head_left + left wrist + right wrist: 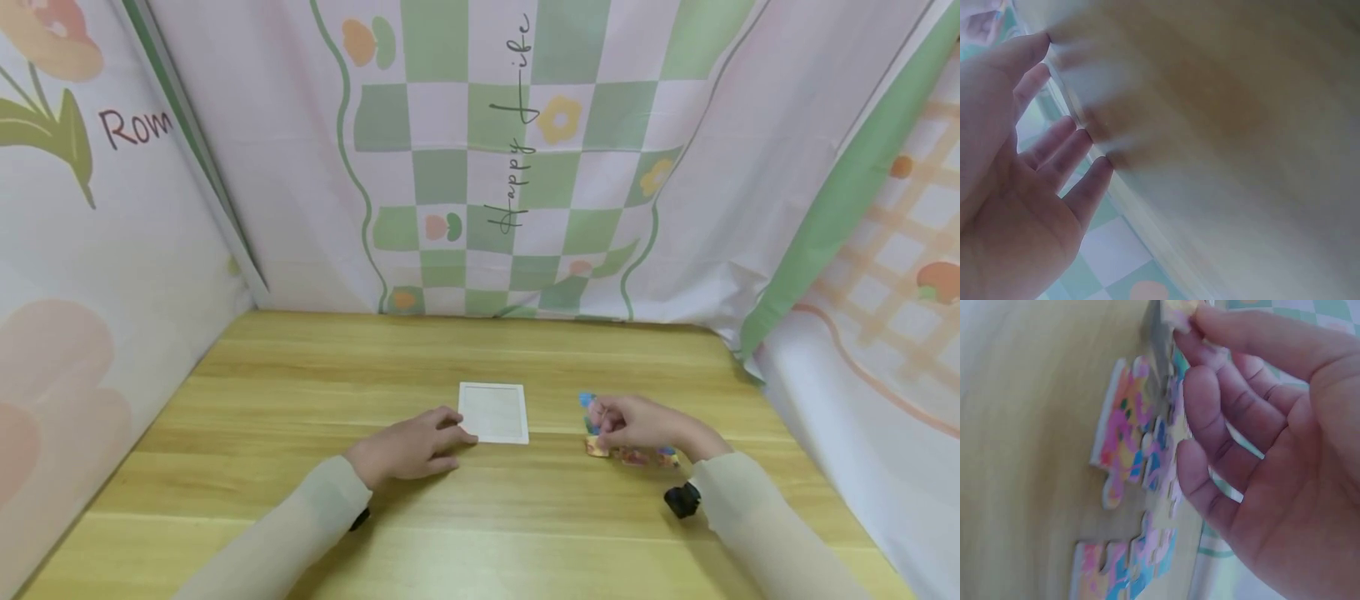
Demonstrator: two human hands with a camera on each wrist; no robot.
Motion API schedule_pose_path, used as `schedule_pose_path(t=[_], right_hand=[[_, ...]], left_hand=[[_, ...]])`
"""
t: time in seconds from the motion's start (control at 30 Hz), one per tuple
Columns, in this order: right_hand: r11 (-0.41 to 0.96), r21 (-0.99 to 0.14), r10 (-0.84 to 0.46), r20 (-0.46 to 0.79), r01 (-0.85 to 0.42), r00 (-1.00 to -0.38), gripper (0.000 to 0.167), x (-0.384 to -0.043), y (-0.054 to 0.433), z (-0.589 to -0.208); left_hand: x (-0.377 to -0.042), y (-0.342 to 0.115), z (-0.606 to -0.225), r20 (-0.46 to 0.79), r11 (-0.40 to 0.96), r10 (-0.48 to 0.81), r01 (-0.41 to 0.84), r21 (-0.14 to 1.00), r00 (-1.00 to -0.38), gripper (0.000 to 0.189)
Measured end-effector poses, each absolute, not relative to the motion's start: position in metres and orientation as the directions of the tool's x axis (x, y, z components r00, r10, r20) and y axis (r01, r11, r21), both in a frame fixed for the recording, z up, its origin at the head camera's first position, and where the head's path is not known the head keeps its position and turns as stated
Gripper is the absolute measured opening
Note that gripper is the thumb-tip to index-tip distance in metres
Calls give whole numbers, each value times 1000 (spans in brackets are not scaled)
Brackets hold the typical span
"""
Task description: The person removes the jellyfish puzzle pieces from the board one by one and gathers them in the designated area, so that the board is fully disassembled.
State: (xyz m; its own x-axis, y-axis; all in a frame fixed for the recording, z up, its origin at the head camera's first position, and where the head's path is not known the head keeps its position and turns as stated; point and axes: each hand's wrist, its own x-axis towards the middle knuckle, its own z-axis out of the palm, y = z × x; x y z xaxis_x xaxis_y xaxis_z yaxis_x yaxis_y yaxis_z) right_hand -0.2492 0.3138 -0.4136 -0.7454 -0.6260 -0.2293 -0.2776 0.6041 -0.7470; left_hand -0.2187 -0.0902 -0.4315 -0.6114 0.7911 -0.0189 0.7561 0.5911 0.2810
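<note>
My right hand (pixel 641 422) pinches a jigsaw puzzle piece (pixel 1179 311) between thumb and fingertip; it looks yellow and pink, tilted up off the wood. Other puzzle pieces (pixel 1124 425) lie beneath and beside that hand, pink, blue and orange with pale cut edges. Further loose pieces (pixel 633 457) show below the hand in the head view, partly covered by it. A white square puzzle frame (pixel 493 413) lies flat left of them. At its lower left edge my left hand (pixel 412 443) rests with spread fingers, fingertips touching the table and the frame's edge, holding nothing.
The wooden table (pixel 480 533) stretches under both arms. A printed curtain (pixel 495 158) hangs behind its far edge, with more fabric at the left and right sides. A black wrist camera (pixel 682 500) sits under the right sleeve.
</note>
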Motion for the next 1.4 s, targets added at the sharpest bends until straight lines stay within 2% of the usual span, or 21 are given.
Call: schedule_pose_path(t=[0.13,0.9,1.13,1.4], right_hand=[[623,-723,-619,-222,-299,-753,21,-247,318,-415],[657,-719,-574,-283,-226,-768,20,-248,317,-416],[635,-743,-587,-286,-212,-757,22,-248,316,-415],[627,-757,-566,-278,-185,-776,21,-247,315,-415]], left_hand=[[-219,-91,-432,-17,593,790,758,274,-612,41],[-220,-91,-434,-8,589,792,761,270,-610,40],[-218,-90,-433,-9,589,792,760,275,-611,41],[-218,-90,-432,-2,587,788,751,303,-615,40]])
